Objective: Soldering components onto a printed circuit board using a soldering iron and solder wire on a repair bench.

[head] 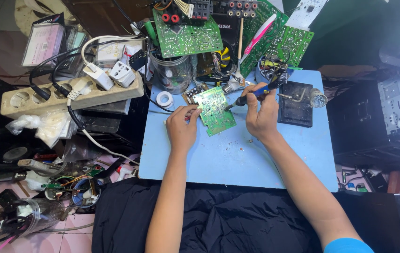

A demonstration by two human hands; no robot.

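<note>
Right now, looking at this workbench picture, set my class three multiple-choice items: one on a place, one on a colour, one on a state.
1. Where does the small green circuit board lie?
A. on the blue mat
B. inside the glass jar
C. on the power strip

2. What colour is the roll of tape near the board?
A. red
B. white
C. black

3. What is the state of the right hand?
A. open and flat on the mat
B. closed around a soldering iron
C. resting empty on the holder

Answers:
1 A: the board rests on the blue mat, steadied at its edge by the left hand.
2 B: the ring of tape is white.
3 B: the hand grips the soldering iron, its tip at the board.
</note>
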